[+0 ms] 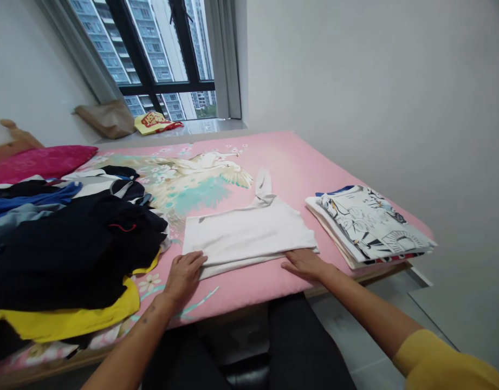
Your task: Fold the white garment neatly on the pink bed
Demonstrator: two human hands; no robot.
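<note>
A white shirt (249,233) lies folded into a wide rectangle at the front of the bed. One narrow end, probably a sleeve, sticks out beyond its far edge. At the near left corner my left hand (187,273) has its fingers close together over the cloth edge, with the thumb hidden. My right hand (304,264) lies low at the near right edge, thumb apart and fingers reaching along the fold, partly covered by cloth. To the right sits a stack of folded shirts (367,225), the top one white with black line drawings.
A loose heap of dark, blue and yellow clothes (62,249) covers the left side of the pink bed sheet (269,151). Behind it are a magenta pillow (46,162), a brown bag (107,118) and a yellow packet (154,123) by the window. A wall borders the right.
</note>
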